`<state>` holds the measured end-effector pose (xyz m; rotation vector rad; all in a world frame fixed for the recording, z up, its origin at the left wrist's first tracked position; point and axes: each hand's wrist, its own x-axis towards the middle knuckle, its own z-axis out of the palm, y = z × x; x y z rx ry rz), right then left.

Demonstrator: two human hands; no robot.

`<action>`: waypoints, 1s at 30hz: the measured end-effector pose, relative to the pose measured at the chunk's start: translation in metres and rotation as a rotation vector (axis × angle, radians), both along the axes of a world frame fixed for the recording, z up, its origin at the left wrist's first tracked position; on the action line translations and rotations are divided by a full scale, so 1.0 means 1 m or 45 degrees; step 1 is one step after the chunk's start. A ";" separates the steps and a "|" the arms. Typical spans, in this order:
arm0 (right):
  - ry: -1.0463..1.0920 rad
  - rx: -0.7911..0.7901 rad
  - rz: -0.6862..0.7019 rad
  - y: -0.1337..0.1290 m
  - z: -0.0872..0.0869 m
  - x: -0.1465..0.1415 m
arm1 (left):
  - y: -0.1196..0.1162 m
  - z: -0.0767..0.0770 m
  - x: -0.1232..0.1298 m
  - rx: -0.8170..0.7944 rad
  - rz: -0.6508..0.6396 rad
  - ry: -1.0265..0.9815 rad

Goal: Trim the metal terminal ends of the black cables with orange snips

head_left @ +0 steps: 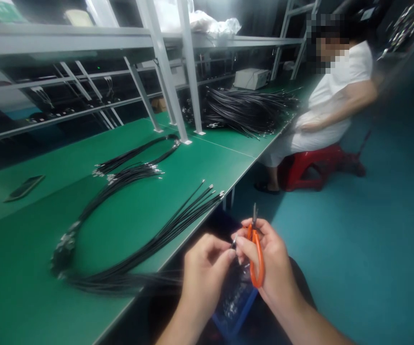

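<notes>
Black cables [161, 238] lie in a curved bundle on the green table [120, 227] in the head view, their near stretch running over its edge toward the left hand [205, 270]. That hand's thumb and forefinger are pinched together on a small dark piece [233, 245]. The right hand [273, 254] is clamped on orange-handled snips [260, 263], blades pointing away, its fingertips beside the same piece; whether they grip it is unclear. Below the hands is a blue bin [245, 314]. Beyond, a person in white [331, 100] sits on a red stool [305, 167].
</notes>
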<state>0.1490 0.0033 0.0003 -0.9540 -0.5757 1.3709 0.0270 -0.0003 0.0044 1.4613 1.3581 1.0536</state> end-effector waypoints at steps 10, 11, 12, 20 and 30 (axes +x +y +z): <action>0.295 -0.137 0.155 -0.003 0.000 -0.005 | -0.009 -0.002 0.000 0.055 0.028 -0.068; 0.344 -0.152 0.169 -0.004 0.000 -0.006 | -0.009 -0.003 -0.001 0.032 0.019 -0.125; 0.373 -0.157 0.172 -0.005 0.000 -0.008 | -0.009 -0.004 -0.001 0.007 0.002 -0.182; 0.328 -0.091 0.157 -0.012 0.007 -0.022 | -0.009 0.001 -0.002 0.037 0.059 -0.199; 0.443 -0.062 0.243 -0.012 0.003 -0.016 | -0.001 0.007 -0.010 -0.138 -0.104 -0.735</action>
